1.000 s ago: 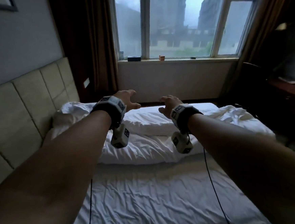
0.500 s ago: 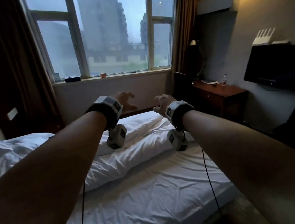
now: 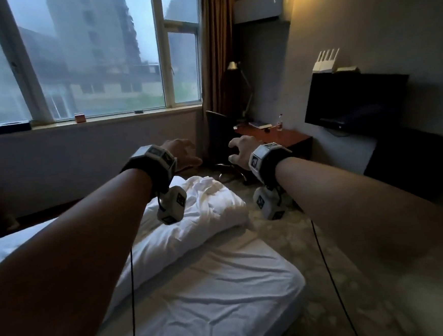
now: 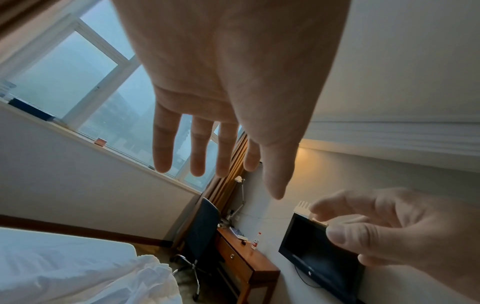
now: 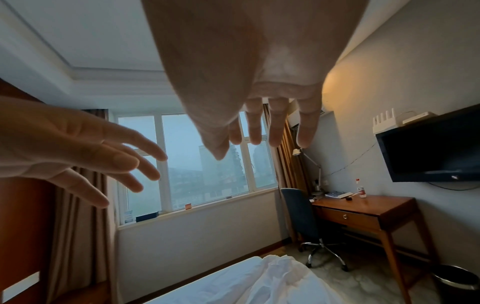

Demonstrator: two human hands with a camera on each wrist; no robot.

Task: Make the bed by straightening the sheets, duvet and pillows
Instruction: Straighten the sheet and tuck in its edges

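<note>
1. The bed (image 3: 225, 300) fills the near left, covered by a creased white sheet (image 3: 199, 310).
2. A rumpled white duvet (image 3: 193, 223) lies bunched across its far side, reaching the right edge.
3. The patterned floor (image 3: 286, 231) lies to the right, carrying a desk (image 3: 289, 138) and a swivel chair (image 3: 218, 131).

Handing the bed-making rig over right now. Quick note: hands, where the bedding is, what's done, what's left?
Left hand: open, fingers spread, in the air, holding nothing.
Right hand: open, fingers loosely bent, also empty and off the bed.
Duvet: bunched in a long crumpled roll across the bed, its end piled at the foot corner nearest the desk.
Sheet: on the mattress, wrinkled, fitted over the near corner.
Pillows: not in view now.
Done: nothing clearly finished.
Left: smooth the sheet, spread and straighten the duvet, set the pillows.
</note>
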